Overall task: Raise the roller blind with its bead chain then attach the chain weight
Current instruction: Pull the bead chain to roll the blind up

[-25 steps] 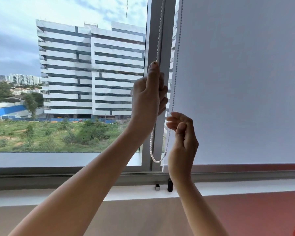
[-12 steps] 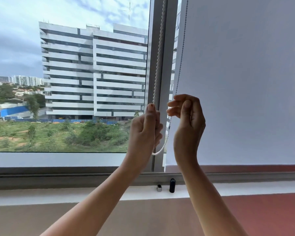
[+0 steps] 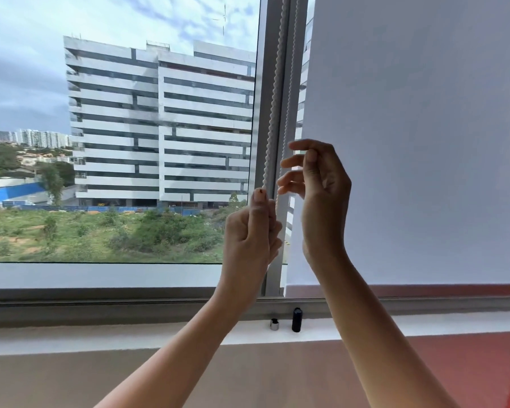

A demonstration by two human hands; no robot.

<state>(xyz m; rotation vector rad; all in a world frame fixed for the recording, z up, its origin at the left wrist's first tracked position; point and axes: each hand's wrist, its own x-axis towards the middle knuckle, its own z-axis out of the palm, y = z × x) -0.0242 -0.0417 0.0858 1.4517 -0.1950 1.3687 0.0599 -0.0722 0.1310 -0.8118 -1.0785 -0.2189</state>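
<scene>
Two bare forearms are seen rising from the bottom edge toward the window. The left hand [image 3: 249, 231] is closed in a fist around the nearer strand of the white plastic bead chain [image 3: 273, 107], thumb pressed upward along it. The right hand [image 3: 321, 187] is held slightly higher and just beside the left, its fingers [image 3: 295, 164] loosely curled with gaps between them at the second strand of the chain; whether that strand is actually pinched cannot be told. The bottom loop of the chain is hidden behind the hands.

Below the hands, on the white window sill [image 3: 130, 334], a small silver metal cylinder [image 3: 274, 324] and a taller black cylindrical piece [image 3: 297, 320] are seen standing upright, near each other but apart.

Beyond the hands, both strands of the chain are seen running straight up in front of the grey aluminium window mullion [image 3: 270, 39]. To its right, the pane is covered by the white fabric roller blind [image 3: 418, 128], whose bottom edge hangs just above the lower window frame [image 3: 100, 298].

Farther off, through the uncovered left pane, a white multi-storey building with dark window bands [image 3: 159, 122] is seen, with green scrubland [image 3: 86, 237] in front and a cloudy sky above.
</scene>
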